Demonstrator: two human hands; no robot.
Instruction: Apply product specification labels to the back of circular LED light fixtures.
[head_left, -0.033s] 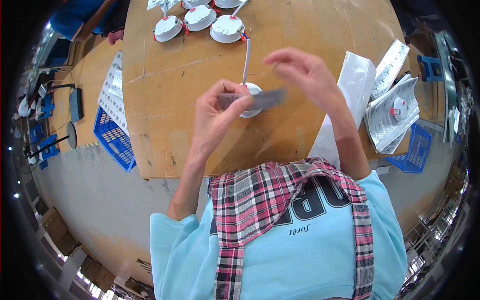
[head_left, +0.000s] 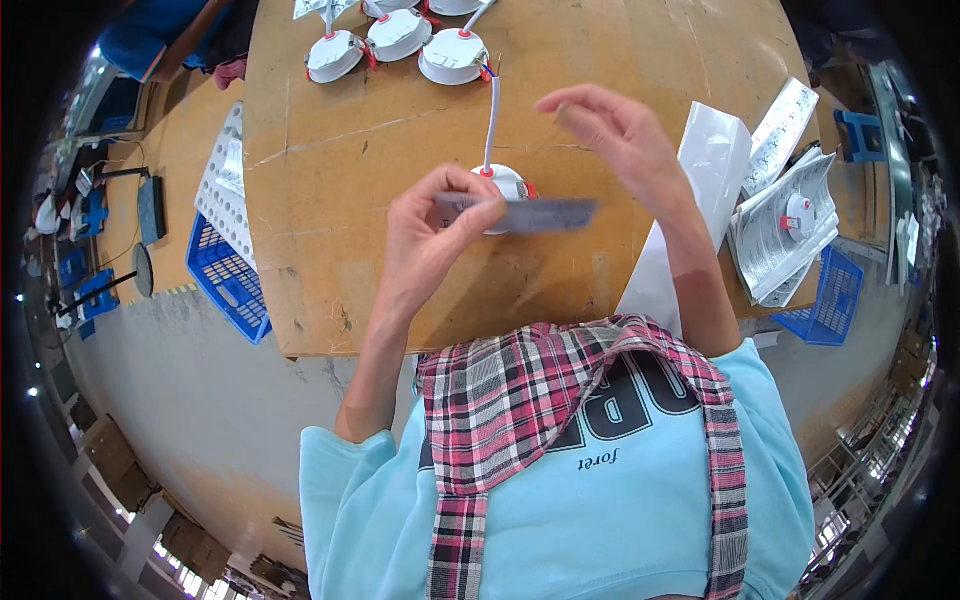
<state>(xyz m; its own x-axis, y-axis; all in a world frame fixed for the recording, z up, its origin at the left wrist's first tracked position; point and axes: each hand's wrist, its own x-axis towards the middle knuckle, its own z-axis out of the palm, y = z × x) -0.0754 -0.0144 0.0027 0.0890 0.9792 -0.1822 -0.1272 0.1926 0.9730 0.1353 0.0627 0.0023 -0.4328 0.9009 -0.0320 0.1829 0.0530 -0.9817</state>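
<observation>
So the left hand (head_left: 425, 235) has a flat grey strip (head_left: 555, 216) pinched between thumb and fingers, a bit blurry, sticking out toward the right. It partly covers a round white lamp (head_left: 508, 183) with a white cable (head_left: 493, 125) running away from it. Right hand (head_left: 630, 150) is up off to the side, fingers loosely bent. More white lamps (head_left: 453, 60) sit near the table's (head_left: 350, 220) far edge, plus a blue basket (head_left: 222, 275) at left.

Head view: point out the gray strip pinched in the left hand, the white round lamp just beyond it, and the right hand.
Gray strip (head_left: 550, 214): head view, on its blurred flat face.
White round lamp (head_left: 508, 183): head view, on its casing.
Right hand (head_left: 632, 147): head view, mid-hand.
</observation>
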